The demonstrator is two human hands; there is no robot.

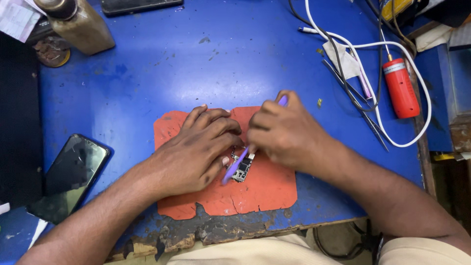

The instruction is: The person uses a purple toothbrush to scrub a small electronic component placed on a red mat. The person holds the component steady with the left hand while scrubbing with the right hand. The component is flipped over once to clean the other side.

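Hands on small circuit board
Left hand (196, 154) pins circuit board (242, 168) on orange mat (265, 189); right hand (284, 132) grips purple brush (235, 167), scrubbing it.

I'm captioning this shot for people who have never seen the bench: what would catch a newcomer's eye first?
Most striking are the two hands meeting at the centre over an orange mat: the left hand pins a small circuit board while the right hand works a purple tool against it. Around them spreads the bright blue table. A red cylindrical tool lies at the right among white cable, and a dark cracked phone lies at the left.
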